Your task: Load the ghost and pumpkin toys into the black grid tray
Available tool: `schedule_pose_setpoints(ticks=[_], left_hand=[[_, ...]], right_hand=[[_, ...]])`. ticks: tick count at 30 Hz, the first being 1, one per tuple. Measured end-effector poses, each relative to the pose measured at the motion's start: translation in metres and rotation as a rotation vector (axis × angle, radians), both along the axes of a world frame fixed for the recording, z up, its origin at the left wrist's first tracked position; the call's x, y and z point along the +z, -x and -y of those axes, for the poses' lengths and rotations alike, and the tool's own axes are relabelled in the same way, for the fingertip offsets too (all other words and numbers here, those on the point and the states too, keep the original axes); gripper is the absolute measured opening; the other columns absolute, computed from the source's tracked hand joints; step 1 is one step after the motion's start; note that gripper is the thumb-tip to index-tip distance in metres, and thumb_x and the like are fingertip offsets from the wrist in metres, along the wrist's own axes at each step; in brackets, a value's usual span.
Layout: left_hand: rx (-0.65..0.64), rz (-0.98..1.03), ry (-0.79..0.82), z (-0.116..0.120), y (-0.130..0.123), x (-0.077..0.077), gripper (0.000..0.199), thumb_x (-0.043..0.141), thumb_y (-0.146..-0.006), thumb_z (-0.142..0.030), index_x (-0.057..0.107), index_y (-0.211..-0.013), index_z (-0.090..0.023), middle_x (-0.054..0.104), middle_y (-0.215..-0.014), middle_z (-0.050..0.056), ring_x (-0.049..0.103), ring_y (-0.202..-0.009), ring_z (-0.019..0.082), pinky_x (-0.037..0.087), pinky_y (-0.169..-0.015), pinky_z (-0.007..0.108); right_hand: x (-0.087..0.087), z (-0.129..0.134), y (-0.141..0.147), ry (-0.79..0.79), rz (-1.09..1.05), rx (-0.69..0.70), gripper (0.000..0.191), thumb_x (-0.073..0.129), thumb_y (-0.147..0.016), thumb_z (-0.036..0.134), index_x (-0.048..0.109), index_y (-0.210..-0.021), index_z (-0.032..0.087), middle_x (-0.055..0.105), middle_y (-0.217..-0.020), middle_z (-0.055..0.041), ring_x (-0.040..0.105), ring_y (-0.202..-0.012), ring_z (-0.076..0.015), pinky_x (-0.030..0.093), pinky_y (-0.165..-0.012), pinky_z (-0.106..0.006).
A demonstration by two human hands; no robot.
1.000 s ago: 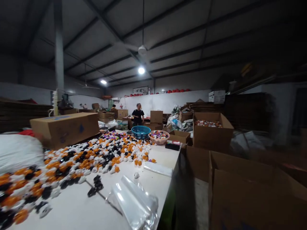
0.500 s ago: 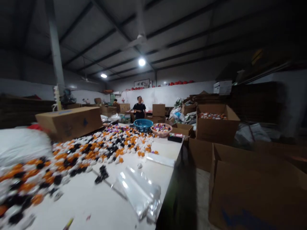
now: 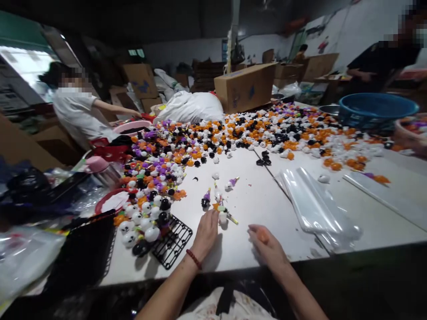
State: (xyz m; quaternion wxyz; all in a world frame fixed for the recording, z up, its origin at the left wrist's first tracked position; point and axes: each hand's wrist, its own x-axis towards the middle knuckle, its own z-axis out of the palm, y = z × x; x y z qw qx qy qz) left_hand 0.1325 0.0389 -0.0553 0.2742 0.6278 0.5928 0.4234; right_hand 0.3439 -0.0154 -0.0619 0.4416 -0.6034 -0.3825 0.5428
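My left hand (image 3: 207,227), with a red bead bracelet at the wrist, rests near the table front. Its fingers are bent together beside a small white-and-green figure (image 3: 223,215) on a yellow stick; whether they grip part of it is hidden. To the right, my right hand (image 3: 268,246) curls around a small orange ball-shaped piece (image 3: 263,235), just above the table. Just beyond my left hand lie a purple-and-black figure (image 3: 206,198) and a white-headed figure with a purple top (image 3: 231,183).
Left of my hands, a black plastic grid (image 3: 173,242) lies beside skull-like white balls (image 3: 146,222). A heap of orange, white, black and purple pieces (image 3: 240,129) spans the back. Clear plastic bags (image 3: 310,200) lie right, near a blue basin (image 3: 376,109). A person (image 3: 78,109) works at left; another stands far right.
The view has swung left and down from the room and boxes to the table in front of me. Both my hands, out of sight before, now show, the right one with the orange piece.
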Motion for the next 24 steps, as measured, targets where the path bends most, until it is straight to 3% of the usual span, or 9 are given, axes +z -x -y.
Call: schedule_pose_setpoints(ticks=[4, 8, 12, 17, 21, 24], left_hand=[[0.14, -0.113, 0.003, -0.027, 0.01, -0.001, 0.033, 0.043, -0.096, -0.037, 0.056, -0.117, -0.014, 0.057, -0.115, 0.014, 0.052, -0.114, 0.026, 0.04, -0.104, 0.044], [0.252, -0.184, 0.095, -0.068, 0.015, -0.005, 0.036, 0.053, -0.092, -0.034, 0.054, -0.119, -0.009, 0.051, -0.117, 0.019, 0.048, -0.119, 0.032, 0.036, -0.106, 0.049], [0.195, -0.163, 0.176, -0.094, -0.006, -0.011, 0.025, 0.052, -0.093, -0.03, 0.06, -0.105, -0.009, 0.056, -0.106, 0.017, 0.057, -0.106, 0.027, 0.043, -0.097, 0.041], [0.101, -0.12, 0.13, -0.099, -0.039, -0.019, 0.028, 0.044, -0.099, -0.029, 0.062, -0.111, -0.012, 0.062, -0.111, 0.013, 0.057, -0.11, 0.021, 0.041, -0.101, 0.034], [0.18, -0.115, 0.132, -0.107, -0.036, -0.018, 0.028, 0.044, -0.098, -0.027, 0.06, -0.114, -0.01, 0.058, -0.116, 0.014, 0.055, -0.114, 0.023, 0.041, -0.102, 0.039], [0.24, -0.128, 0.121, -0.134, -0.027, -0.006, 0.026, 0.047, -0.096, -0.022, 0.058, -0.116, -0.01, 0.055, -0.123, 0.015, 0.05, -0.122, 0.025, 0.036, -0.107, 0.043]], right_hand=[[-0.015, 0.009, 0.007, -0.014, 0.009, 0.055, 0.071, 0.066, -0.076, 0.069, 0.056, -0.123, 0.017, 0.063, -0.078, -0.0029, 0.051, -0.059, -0.0132, 0.039, -0.051, -0.024], [-0.012, 0.015, 0.014, -0.045, 0.086, 0.061, 0.068, 0.067, -0.075, 0.067, 0.062, -0.118, 0.015, 0.058, -0.068, -0.0004, 0.056, -0.062, -0.0165, 0.046, -0.058, -0.028], [-0.01, 0.013, 0.014, -0.123, 0.215, 0.097, 0.061, 0.066, -0.076, 0.062, 0.065, -0.116, 0.015, 0.062, -0.075, -0.0024, 0.058, -0.067, -0.0184, 0.051, -0.066, -0.031], [-0.023, 0.011, 0.006, -0.194, 0.333, 0.15, 0.055, 0.065, -0.078, 0.059, 0.069, -0.111, 0.016, 0.069, -0.089, -0.0084, 0.063, -0.077, -0.0237, 0.052, -0.071, -0.033], [-0.029, 0.013, 0.004, -0.233, 0.312, 0.207, 0.05, 0.063, -0.082, 0.056, 0.07, -0.11, 0.015, 0.07, -0.094, -0.0101, 0.063, -0.081, -0.0247, 0.052, -0.074, -0.034], [-0.027, 0.01, 0.005, -0.226, 0.291, 0.206, 0.05, 0.061, -0.084, 0.056, 0.068, -0.112, 0.015, 0.069, -0.093, -0.0098, 0.062, -0.08, -0.0238, 0.051, -0.075, -0.033]])
